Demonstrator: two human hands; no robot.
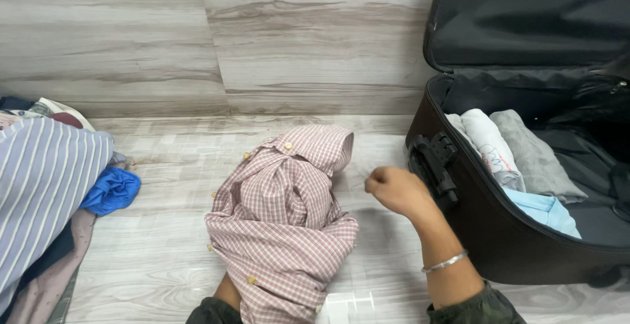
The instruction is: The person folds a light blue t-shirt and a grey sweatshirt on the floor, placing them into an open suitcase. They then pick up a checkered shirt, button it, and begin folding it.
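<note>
Fingers [380, 183] curled (loosely, perhaps) beside shirt [282, 222].

R hand [396, 189] is curled into a loose fist, knuckles up, held low w/ wrist straight and forearm running back toward bottom edge; thin metal bangle [445, 262] sits on forearm, dark green sleeve [478, 307] pushed up near elbow. L hand is hidden, only L forearm [226, 292] and its dark sleeve show at bottom edge.
</note>
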